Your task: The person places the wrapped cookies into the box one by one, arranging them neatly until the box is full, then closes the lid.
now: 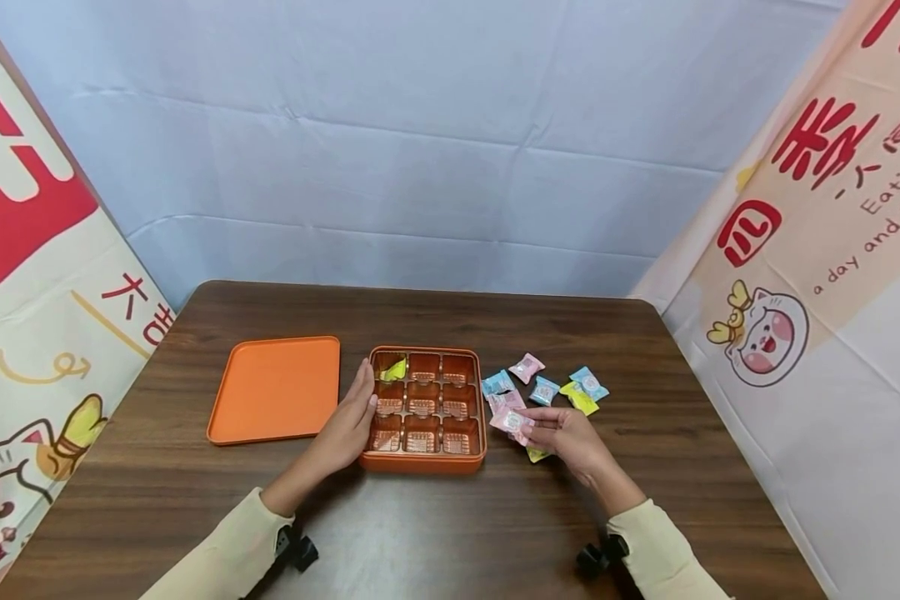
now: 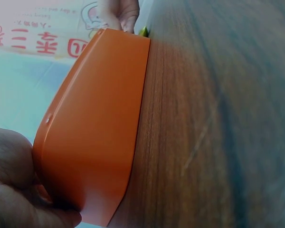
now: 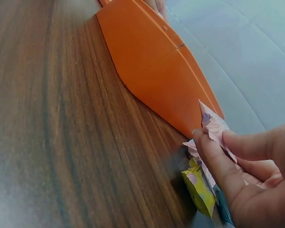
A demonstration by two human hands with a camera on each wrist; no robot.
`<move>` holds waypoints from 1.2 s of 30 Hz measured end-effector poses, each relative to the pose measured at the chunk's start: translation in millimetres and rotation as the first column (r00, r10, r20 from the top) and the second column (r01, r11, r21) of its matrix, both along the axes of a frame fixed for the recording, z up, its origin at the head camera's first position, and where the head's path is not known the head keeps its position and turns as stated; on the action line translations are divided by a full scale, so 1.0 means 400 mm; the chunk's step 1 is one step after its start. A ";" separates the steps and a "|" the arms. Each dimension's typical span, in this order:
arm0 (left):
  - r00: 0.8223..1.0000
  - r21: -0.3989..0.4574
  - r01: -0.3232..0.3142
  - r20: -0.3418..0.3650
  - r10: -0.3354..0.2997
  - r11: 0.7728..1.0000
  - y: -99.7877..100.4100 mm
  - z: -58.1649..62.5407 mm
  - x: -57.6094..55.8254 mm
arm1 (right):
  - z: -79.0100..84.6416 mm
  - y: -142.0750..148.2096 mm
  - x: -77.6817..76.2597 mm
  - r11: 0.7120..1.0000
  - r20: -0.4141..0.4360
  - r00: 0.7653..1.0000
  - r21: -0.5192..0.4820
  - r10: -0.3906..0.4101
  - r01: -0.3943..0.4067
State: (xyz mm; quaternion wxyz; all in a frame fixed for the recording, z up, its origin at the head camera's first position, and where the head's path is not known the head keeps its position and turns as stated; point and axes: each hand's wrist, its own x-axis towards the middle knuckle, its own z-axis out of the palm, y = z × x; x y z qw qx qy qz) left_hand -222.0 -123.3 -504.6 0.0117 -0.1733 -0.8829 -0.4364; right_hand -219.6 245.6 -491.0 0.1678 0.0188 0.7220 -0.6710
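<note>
An orange box (image 1: 422, 463) with a copper-coloured divided tray sits on the table. One yellow wrapped candy (image 1: 394, 371) lies in its back left compartment; the other compartments hold nothing. My left hand (image 1: 351, 425) rests along the box's left side, fingers straight, also seen at the box wall in the left wrist view. Right of the box, my right hand (image 1: 570, 442) pinches a pink wrapped candy (image 1: 512, 422) between thumb and fingers. Beneath and beside it lie loose candies, including a yellow candy (image 3: 199, 190) and a blue candy (image 1: 498, 383).
An orange lid (image 1: 277, 390) lies flat on the wooden table (image 1: 420, 533), left of the box. More pink, blue and yellow candies, such as a pink candy (image 1: 527, 367) and a blue candy (image 1: 588, 382), are scattered behind the right hand. Cloth hangings surround the table.
</note>
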 end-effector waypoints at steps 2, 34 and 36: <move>1.000 -0.001 0.002 -0.004 -0.002 1.000 0.000 0.000 0.000 | 0.001 -0.001 0.001 1.000 0.010 1.000 -0.003 0.001 -0.001; 1.000 0.002 -0.003 -0.002 0.003 1.000 0.000 -0.003 0.000 | 0.007 -0.004 0.005 0.978 0.020 0.992 -0.168 -0.125 0.127; 1.000 0.004 -0.003 -0.005 0.003 1.000 0.001 -0.002 -0.001 | 0.010 -0.003 0.004 0.977 0.018 0.992 -0.173 -0.126 0.127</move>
